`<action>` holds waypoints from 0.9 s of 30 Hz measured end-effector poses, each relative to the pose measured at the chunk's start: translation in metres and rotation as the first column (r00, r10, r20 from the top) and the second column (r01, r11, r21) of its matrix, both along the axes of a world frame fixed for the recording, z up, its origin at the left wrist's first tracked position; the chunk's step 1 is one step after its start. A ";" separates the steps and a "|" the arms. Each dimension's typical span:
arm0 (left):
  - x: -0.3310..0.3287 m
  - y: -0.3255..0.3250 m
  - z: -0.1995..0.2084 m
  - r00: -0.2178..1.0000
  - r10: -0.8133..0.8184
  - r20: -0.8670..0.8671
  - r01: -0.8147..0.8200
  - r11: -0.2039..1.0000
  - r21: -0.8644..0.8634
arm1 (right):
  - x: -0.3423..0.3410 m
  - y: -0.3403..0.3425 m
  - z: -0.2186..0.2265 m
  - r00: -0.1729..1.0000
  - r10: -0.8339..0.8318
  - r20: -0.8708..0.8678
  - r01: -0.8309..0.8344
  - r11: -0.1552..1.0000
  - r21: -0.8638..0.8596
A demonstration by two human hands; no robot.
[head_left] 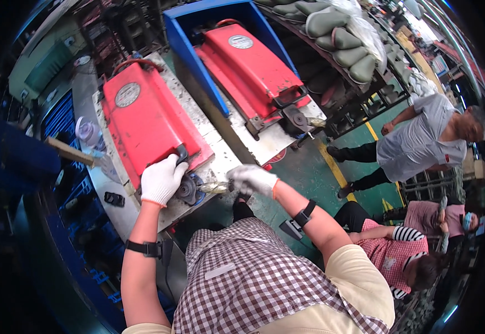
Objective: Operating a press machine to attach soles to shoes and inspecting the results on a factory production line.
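A long red metal cover with a round plate on its top lies tilted across the bench in front of me. My left hand, in a white glove, is closed around the black handle at the cover's near end. Just below that handle sits a round dark metal fitting, from which a wrapped lever sticks out to the right. Past the lever's tip is my right hand, also gloved, its fingers curled. A small dark patch shows at its fingertips; what they hold, if anything, is unclear.
A second red cover stands to the right, partly within a blue metal guard. Grey-green shoe-shaped pieces fill a rack beyond. A phone-like black object and a clear container lie left. One person stands right; others sit nearby.
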State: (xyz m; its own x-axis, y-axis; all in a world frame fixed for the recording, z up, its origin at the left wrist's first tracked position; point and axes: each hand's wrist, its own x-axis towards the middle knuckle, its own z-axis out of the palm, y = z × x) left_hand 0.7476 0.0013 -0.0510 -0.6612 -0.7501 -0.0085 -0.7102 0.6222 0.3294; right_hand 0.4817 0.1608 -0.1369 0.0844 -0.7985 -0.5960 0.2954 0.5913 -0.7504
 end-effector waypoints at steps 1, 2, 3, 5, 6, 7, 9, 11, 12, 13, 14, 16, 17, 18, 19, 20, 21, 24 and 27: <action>0.000 0.002 0.002 1.000 0.014 -0.013 -0.014 1.000 0.005 | -0.018 -0.002 0.013 0.996 -0.073 -0.057 0.068 0.994 -0.089; 0.000 0.004 0.001 1.000 0.004 -0.016 -0.004 1.000 0.002 | -0.033 0.002 0.027 0.938 -0.213 -0.274 0.185 0.975 -0.123; -0.001 0.007 0.000 0.977 0.078 -0.198 -0.072 0.997 0.037 | -0.064 0.002 0.033 0.825 -0.216 -0.522 0.102 0.966 -0.237; -0.003 0.009 -0.002 0.873 0.238 -0.426 -0.176 0.968 0.180 | -0.114 0.005 0.036 0.363 -0.517 -0.775 0.096 0.848 -0.521; 0.005 0.010 -0.007 0.752 0.324 -0.574 -0.188 0.940 0.285 | -0.122 0.003 0.060 0.161 -0.522 -0.838 0.050 0.852 -0.521; 0.003 0.009 -0.012 0.591 0.400 -0.701 -0.164 0.910 0.381 | -0.146 0.000 0.074 0.159 -0.498 -0.852 0.086 0.867 -0.491; -0.028 0.020 0.008 0.540 0.358 -0.762 -0.070 0.921 0.383 | -0.195 0.009 0.067 -0.207 -0.461 -0.863 0.104 0.867 -0.488; -0.060 0.024 0.023 0.652 0.211 -0.728 -0.047 0.970 0.238 | -0.239 0.018 0.050 -0.225 -0.330 -0.917 0.103 0.928 -0.359; -0.079 0.024 0.028 0.687 0.038 -0.725 -0.007 0.999 0.045 | -0.253 0.023 0.038 -0.182 -0.274 -0.944 0.098 0.951 -0.295; -0.096 0.026 0.040 0.701 -0.083 -0.709 0.061 0.997 -0.056 | -0.254 0.026 0.031 -0.134 -0.212 -0.968 0.090 0.970 -0.225; -0.116 0.028 0.049 0.718 -0.147 -0.680 0.151 0.987 -0.054 | -0.257 0.029 0.025 -0.118 -0.188 -0.975 0.122 0.972 -0.202; -0.153 0.032 0.054 0.758 -0.223 -0.612 0.206 0.973 -0.099 | -0.249 0.017 0.031 -0.151 -0.032 -0.988 0.217 0.974 -0.065; -0.170 0.031 0.054 0.756 -0.280 -0.592 0.227 0.960 -0.165 | -0.239 0.016 0.034 -0.128 0.064 -0.990 0.314 0.949 0.021; -0.185 0.028 0.054 0.738 -0.328 -0.590 0.266 0.945 -0.193 | -0.223 0.022 0.034 -0.121 -0.001 -0.993 0.319 0.947 -0.040; -0.198 0.023 0.052 0.718 -0.374 -0.587 0.303 0.927 -0.220 | -0.205 0.030 0.034 -0.114 -0.066 -0.991 0.323 0.941 -0.100; -0.210 0.020 0.049 0.688 -0.436 -0.580 0.353 0.899 -0.258 | -0.185 0.042 0.037 -0.052 -0.058 -0.997 0.329 0.942 -0.072; -0.225 0.019 0.051 0.694 -0.471 -0.544 0.410 0.880 -0.237 | -0.170 0.053 0.038 0.003 -0.052 -0.999 0.341 0.939 -0.048; -0.259 0.016 0.051 0.703 -0.522 -0.482 0.451 0.852 -0.266 | -0.120 0.078 0.050 0.211 -0.016 -0.977 0.294 0.955 0.048; -0.279 0.013 0.065 0.750 -0.563 -0.346 0.536 0.825 -0.180 | -0.121 0.088 0.065 0.160 -0.101 -0.982 0.288 0.956 -0.052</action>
State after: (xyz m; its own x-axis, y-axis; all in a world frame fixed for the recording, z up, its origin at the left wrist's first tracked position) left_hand 0.4682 0.0146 0.0142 -0.9015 -0.2455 0.3563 -0.0715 0.8966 0.4370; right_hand 0.3608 0.2484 -0.0723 -0.7792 -0.6086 -0.1500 -0.4913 0.7416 -0.4569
